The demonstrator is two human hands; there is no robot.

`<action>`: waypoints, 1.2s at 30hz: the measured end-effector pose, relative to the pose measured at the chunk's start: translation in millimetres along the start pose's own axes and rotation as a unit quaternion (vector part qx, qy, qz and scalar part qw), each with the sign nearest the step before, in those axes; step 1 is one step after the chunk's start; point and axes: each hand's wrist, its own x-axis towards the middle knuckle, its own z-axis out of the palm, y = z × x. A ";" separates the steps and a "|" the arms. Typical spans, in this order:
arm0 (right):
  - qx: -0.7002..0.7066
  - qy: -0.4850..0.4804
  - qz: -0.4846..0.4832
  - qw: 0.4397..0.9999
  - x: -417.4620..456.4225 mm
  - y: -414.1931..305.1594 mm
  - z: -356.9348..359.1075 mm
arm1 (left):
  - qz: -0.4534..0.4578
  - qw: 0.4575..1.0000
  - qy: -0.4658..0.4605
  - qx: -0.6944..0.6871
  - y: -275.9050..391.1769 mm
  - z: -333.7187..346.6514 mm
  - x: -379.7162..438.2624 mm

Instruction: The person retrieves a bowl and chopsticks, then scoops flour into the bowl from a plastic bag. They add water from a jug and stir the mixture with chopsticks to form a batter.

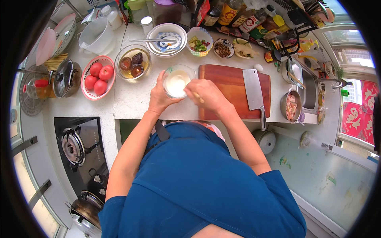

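My left hand [159, 96] is wrapped around the side of a small clear glass bowl [168, 70]. A creamy white mixture [176, 84] fills its lower part. Over the bowl's right rim, my right hand [208, 93] grips a pale wooden utensil [198, 97]; only its end shows below the fingers, so its exact kind is unclear. Just right of the bowl lies a wooden cutting board [220, 86], partly under my right forearm. A cleaver [252, 89] rests on the board, its handle past the near edge. A white egg [258, 67] sits behind the board.
Left stand a basket [85, 95] of tomatoes, a lidded pot [67, 78] and a gas stove [80, 148]. Soaking mushrooms fill a glass bowl [146, 74]. Behind are stacked bowls [151, 32], chopped vegetables [198, 45] and sauce bottles [229, 12]. Raw meat [291, 105] stands beside the sink [309, 80].
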 end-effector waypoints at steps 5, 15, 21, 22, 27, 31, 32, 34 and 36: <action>0.066 0.114 0.053 0.990 0.7 11.8 0.5 | 0.009 1.000 -0.009 -0.009 2.2 0.1 -0.4; 0.089 0.167 0.083 0.978 -0.6 -40.2 24.9 | -0.006 1.000 0.004 -0.005 -4.2 3.0 -3.5; 0.007 -0.004 0.095 0.995 -14.0 -29.4 11.6 | 0.009 1.000 0.010 -0.009 -5.4 1.6 -5.6; 0.021 -0.027 0.083 0.996 -11.5 -10.6 0.1 | 0.014 1.000 0.012 -0.008 -3.4 0.8 -5.1; -0.006 -0.155 0.098 0.983 45.7 25.9 -60.9 | 0.017 1.000 0.009 -0.008 -3.0 0.5 -4.5; 0.071 -0.171 0.051 0.981 95.2 27.3 -48.9 | 0.005 1.000 -0.001 0.013 -2.3 2.4 -2.7; 0.101 -0.180 0.052 0.977 99.2 28.4 -46.8 | 0.004 1.000 -0.004 0.015 -1.7 2.6 -2.6; 0.079 -0.162 0.086 0.980 91.8 40.6 -51.5 | 0.001 1.000 -0.005 0.013 -1.7 2.4 -3.0; 0.000 -0.163 0.078 0.984 76.1 37.2 -68.3 | -0.005 1.000 0.003 0.005 -3.0 1.7 -4.9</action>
